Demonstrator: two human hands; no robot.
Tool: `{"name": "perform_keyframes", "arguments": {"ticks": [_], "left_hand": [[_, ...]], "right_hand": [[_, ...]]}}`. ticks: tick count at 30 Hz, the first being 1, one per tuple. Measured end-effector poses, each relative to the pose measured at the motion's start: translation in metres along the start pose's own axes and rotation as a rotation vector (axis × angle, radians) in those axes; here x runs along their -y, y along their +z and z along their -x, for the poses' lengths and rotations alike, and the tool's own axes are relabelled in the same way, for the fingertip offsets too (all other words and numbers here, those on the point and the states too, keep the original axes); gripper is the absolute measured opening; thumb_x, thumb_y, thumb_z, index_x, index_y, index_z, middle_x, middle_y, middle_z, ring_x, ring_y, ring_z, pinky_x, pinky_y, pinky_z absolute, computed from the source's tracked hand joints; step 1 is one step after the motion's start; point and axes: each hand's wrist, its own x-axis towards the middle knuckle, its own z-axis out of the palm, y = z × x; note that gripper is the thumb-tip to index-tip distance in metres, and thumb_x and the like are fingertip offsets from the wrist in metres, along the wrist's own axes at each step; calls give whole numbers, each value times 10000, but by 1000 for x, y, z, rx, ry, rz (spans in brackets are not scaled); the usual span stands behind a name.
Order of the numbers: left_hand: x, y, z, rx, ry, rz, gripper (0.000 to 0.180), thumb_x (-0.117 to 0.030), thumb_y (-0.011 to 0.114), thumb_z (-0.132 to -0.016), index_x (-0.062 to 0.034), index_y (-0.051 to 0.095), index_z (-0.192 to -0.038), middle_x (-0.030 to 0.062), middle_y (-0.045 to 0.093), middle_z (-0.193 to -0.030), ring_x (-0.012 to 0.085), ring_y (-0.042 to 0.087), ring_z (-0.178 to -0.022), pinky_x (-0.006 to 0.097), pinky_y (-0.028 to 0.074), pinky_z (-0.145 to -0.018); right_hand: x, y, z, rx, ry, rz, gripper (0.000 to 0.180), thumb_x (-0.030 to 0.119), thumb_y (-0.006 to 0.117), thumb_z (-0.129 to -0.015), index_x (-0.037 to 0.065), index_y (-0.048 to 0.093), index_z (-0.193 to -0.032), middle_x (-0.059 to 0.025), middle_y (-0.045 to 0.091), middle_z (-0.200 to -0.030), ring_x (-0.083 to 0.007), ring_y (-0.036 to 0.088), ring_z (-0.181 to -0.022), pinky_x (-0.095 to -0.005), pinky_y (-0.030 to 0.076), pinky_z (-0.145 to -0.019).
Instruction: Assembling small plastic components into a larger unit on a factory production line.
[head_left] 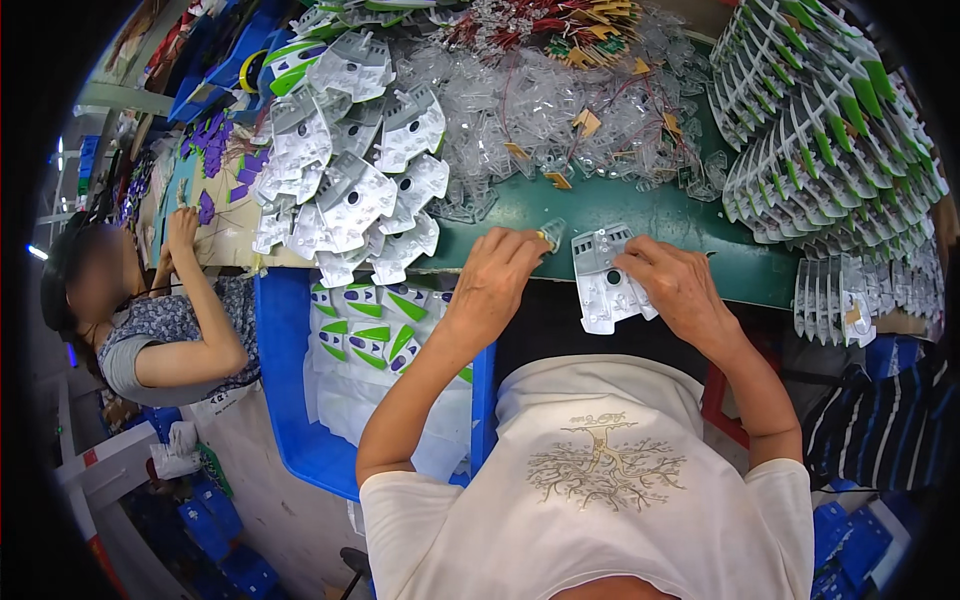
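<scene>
a left hand [497,280] and a right hand [675,290] are working at a green worktable [690,222]

the right is gripping a white-and-grey molded shell [597,290] between thumb and fingers across the worktable's near edge; the left's fingertips are pinching a small clear plastic piece [552,234] over the worktable. clear molded parts [470,115] are lying heaped toward its far side; rows of green-edged shells [820,185] are filling its right end.

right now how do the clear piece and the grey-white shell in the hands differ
The clear piece is small and see-through; the shell is larger and opaque. The left hand holds the clear piece, the right hand the shell. Both are held by the fingers.
</scene>
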Motion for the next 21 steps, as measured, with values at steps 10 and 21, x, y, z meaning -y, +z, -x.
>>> {"name": "perform_keyframes", "arguments": {"ticks": [10,21], "left_hand": [[-30,31,-13,-167,237,20,321,19,638,-732,20,655,-1053,142,638,-1116,303,638,-993,393,503,-845],[-34,36,-22,-41,231,-141,244,-66,691,-776,-6,681,-1012,99,670,-1030,253,636,-1040,390,461,-857]], "right_hand": [[-3,3,-2,-26,-31,32,275,-29,655,-711,11,668,-983,-87,650,-927,-279,678,-784,-364,545,-642],[-9,9,-2,-125,61,-127,120,14,654,-804,27,603,-912,-116,622,-860,-295,647,-714,-381,512,-610]]}}
